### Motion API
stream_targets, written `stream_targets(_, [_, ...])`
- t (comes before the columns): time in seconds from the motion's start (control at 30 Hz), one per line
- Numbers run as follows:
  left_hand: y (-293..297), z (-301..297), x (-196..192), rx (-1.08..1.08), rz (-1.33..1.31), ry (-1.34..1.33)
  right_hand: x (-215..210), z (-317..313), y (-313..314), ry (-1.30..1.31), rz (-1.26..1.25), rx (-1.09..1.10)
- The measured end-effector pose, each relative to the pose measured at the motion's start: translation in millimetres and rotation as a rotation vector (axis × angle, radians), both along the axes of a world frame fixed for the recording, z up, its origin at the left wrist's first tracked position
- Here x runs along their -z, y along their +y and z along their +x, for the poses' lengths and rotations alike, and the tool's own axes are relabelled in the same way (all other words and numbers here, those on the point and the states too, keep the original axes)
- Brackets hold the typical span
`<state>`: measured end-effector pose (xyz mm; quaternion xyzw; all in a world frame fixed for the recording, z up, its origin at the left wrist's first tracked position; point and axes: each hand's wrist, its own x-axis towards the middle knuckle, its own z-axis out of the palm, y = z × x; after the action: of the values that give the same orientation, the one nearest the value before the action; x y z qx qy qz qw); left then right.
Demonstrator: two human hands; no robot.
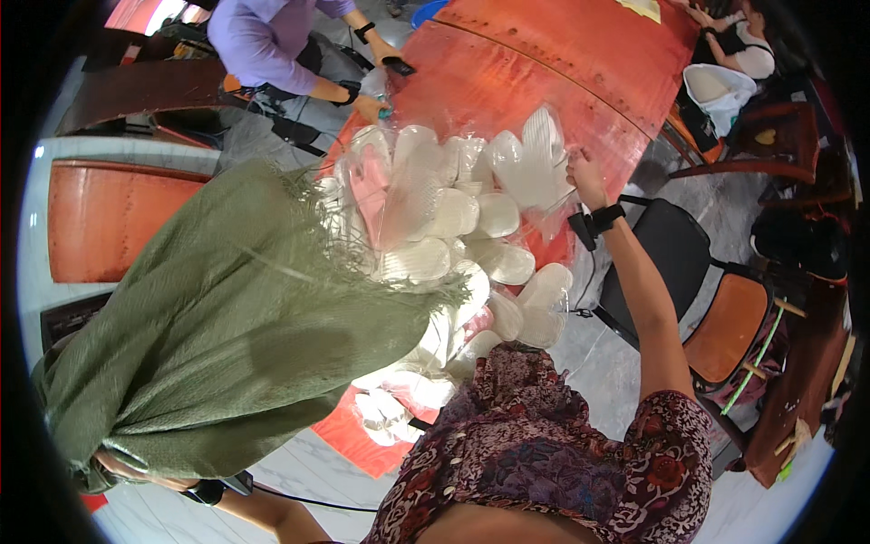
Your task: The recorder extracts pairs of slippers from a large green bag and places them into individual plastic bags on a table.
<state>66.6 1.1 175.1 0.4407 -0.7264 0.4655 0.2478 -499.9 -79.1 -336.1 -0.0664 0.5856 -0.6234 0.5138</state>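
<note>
**Green sack tipped over a heap of white pads**

Item one: a large olive-green woven sack [227, 317], held up and tilted, its frayed mouth opening toward three o'clock over the pile. The left hand [122, 467] clutches the sack's bunched closed end at seven o'clock, fingers curled tight into the fabric.

Item two: a heap of white, shell-shaped moulded pads in clear plastic wrap [453, 236], lying on the red riveted table [544, 63] at the sack's mouth, some spilling toward six o'clock.

The right hand [587, 179], wearing a black wrist strap, sits at the heap's two o'clock edge, fingers pinching the clear wrap.

At eleven o'clock, a person in a lilac shirt [263, 41] works at the table.
</note>
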Motion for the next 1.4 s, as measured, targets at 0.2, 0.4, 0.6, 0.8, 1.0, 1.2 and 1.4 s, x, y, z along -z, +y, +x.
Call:
stream_targets(0.2, [11, -46, 10, -0.092, -0.037, 0.126, -70, 27, -19, 0.301, -0.224, -0.076])
stream_targets(0.4, [122, 107, -4, -0.211, -0.086, 0.201, -95, 117, -30, 1.085, -0.834, -0.263])
stream_targets(0.6, [189, 130, -6, -0.312, -0.104, 0.283, -210, 236, 15, 0.899, -0.812, -0.91])
stream_targets(0.8, [242, 145, 9, -0.366, -0.112, 0.401, -202, 297, 4, 1.088, -0.986, -0.921])
stream_targets(1.0, [284, 158, 28, -0.422, -0.12, 0.523, -171, 298, 19, 1.006, -1.057, -1.421])
stream_targets(1.2, [313, 165, 46, -0.477, -0.103, 0.641, -183, 226, 48, 1.015, -0.905, -1.495])
stream_targets(1.4, [280, 139, 65, -0.441, -0.008, 0.677, -239, 213, 50, 0.83, -0.654, -0.974])
